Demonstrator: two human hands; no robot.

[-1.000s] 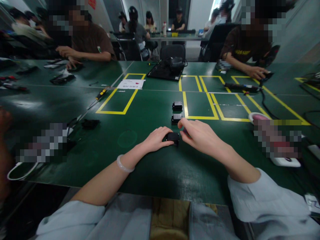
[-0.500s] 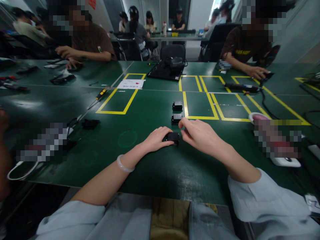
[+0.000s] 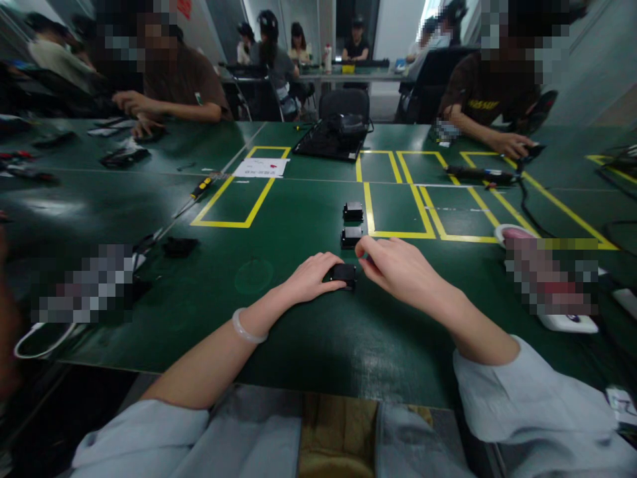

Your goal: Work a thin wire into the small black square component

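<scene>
Block (image 3: 344, 273), small, black, mid-frame: likely rigid, light; grip short sides. Left hand (image 3: 311, 277) clamps it; right hand (image 3: 395, 269) pinched together just beside it.

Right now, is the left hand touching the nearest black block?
Touching. The head view shows the left hand with its fingers curled against the left side of the nearest black block, with no gap visible between them.

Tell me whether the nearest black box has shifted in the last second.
No. The box stays just short of the middle box, in line with it, the left hand gripping its left end, the right hand by its right end.
</scene>
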